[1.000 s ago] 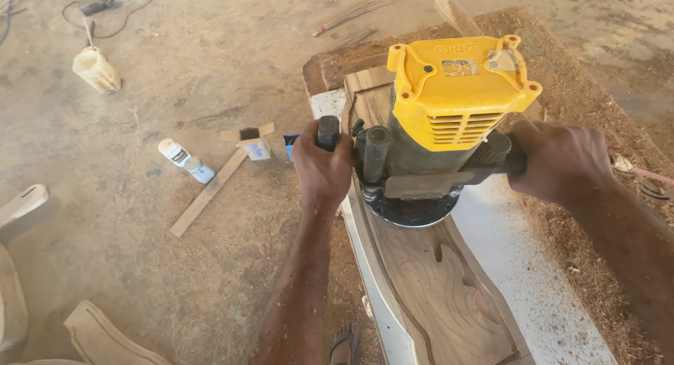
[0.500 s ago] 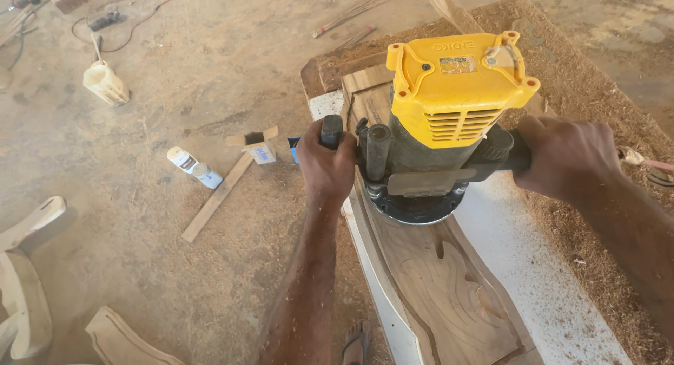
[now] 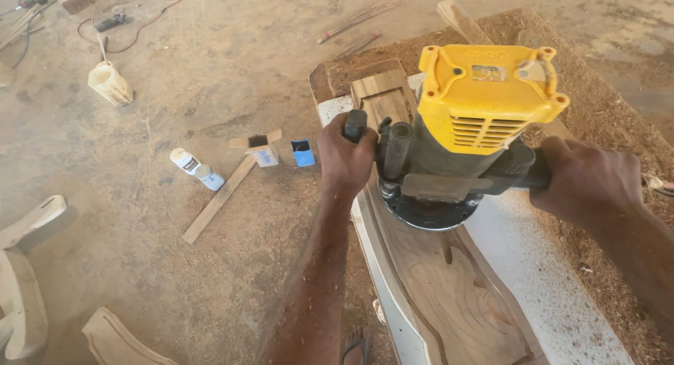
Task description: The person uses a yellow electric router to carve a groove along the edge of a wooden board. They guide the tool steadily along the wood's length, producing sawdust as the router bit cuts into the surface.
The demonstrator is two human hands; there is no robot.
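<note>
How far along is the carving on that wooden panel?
Nearer the camera, the wooden panel already carries a carved leaf-like relief and a routed border. In hand: the left hand and right hand grip the handles of the yellow-topped router, its base resting on the panel's middle. The far end looks plain, so it seems left to do.

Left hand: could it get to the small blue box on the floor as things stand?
Probably not now: the left hand grips the router handle, and the blue box lies on the floor below bench level, though nothing blocks the path.
</note>
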